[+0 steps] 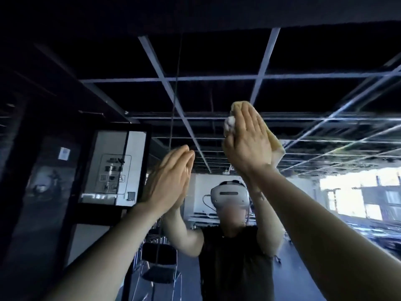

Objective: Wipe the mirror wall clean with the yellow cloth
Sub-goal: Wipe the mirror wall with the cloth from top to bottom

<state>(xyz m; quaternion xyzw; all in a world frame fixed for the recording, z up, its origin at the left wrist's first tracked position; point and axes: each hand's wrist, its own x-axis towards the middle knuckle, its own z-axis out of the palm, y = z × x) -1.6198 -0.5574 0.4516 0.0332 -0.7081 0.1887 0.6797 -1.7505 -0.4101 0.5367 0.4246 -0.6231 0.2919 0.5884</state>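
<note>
The mirror wall fills the view in front of me and reflects a dark room with a grid ceiling. My right hand is raised high with flat, straight fingers and presses the yellow cloth against the glass. The cloth shows above my fingertips and to the right of my palm, the rest hidden under the hand. My left hand lies flat on the mirror lower and to the left, fingers straight, holding nothing. Both hands meet their own reflections.
In the reflection a person in a dark shirt with a white headset stands facing me. A black folding chair and a dark framed door with a white sign appear at the left. Bright windows show at the right.
</note>
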